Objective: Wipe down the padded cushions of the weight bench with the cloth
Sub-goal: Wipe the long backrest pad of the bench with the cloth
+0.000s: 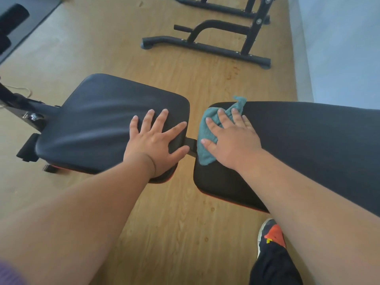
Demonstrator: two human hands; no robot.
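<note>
Since my right hand [230, 140] is flat on the cloth [207, 128] at the back pad's [308, 140] near end, wiping runs rightward; left hand [158, 140] rests spread on the seat pad [102, 112].

Soft, even daylight; pale sheen streaks the seat cushion [98, 120] beyond the left hand's fingers [153, 120]. Wide-angle stretch bends edges; near forearms blur.
</note>
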